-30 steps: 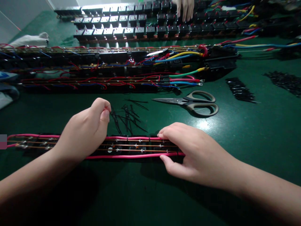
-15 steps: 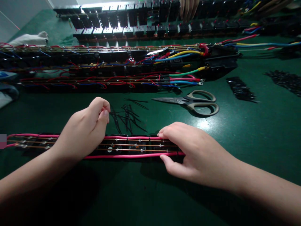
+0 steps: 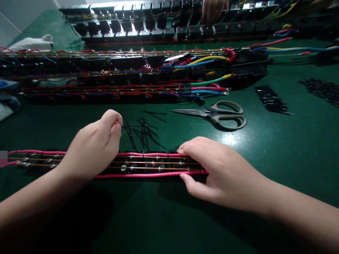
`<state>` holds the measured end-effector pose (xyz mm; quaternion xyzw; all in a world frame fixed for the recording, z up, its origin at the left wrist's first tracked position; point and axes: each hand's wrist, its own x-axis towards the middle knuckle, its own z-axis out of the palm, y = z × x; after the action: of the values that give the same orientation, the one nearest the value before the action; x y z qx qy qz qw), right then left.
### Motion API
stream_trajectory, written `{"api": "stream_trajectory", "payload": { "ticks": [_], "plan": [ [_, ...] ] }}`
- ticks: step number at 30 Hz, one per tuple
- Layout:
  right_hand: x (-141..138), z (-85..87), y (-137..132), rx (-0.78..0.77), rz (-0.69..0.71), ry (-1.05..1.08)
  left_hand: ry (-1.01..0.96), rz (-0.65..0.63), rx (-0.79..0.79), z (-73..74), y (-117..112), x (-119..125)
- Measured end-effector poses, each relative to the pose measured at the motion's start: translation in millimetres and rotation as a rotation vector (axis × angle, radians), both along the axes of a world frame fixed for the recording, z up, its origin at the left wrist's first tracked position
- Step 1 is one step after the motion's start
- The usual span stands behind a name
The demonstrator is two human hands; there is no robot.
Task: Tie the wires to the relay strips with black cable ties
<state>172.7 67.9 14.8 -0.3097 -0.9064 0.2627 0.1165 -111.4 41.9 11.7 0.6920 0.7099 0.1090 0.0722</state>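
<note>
**Second of near stillness: strip held steady, left fist slides over a hair**

So on the left, the left hand (image 3: 94, 144) is curled tight over the wired strip, thumb against finger. It's slipped slightly left, away from the loose black ties (image 3: 143, 132); can't tell if anything thin is pinched in there. The wired strip (image 3: 140, 165) hasn't budged, lying lengthwise on the green table (image 3: 169, 218) below the ties, pink wires (image 3: 148, 175) along both edges. Scissors (image 3: 212, 114) haven't moved either. The right hand (image 3: 214, 169) still clamps the strip, fingers on the far edge, thumb on the near one, so I'd say it's the anchor. Biggest change is up back: a co-worker's hand (image 3: 215, 11) has shifted right, and the black blocks (image 3: 222, 31) there look tipped differently.
</note>
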Motion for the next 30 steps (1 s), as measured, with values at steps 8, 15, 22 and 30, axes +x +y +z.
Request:
{"api": "stream_trajectory", "payload": {
  "ticks": [8, 15, 22, 30],
  "plan": [
    [-1.4, 1.1, -0.1, -0.012, -0.010, 0.005, 0.077, 0.007, 0.015, 1.1, -0.2, 0.4],
    [0.1, 0.1, -0.6, -0.002, -0.003, 0.011, 0.200, 0.006, 0.029, 4.3, 0.5, 3.7],
    [0.6, -1.1, -0.8, 0.010, 0.000, 0.020, 0.290, -0.014, 0.036, 3.5, -0.3, 1.6],
    [-1.4, -0.2, 0.1, 0.005, 0.005, 0.016, 0.288, 0.008, 0.044, 4.3, 0.1, 2.9]
  ]
}}
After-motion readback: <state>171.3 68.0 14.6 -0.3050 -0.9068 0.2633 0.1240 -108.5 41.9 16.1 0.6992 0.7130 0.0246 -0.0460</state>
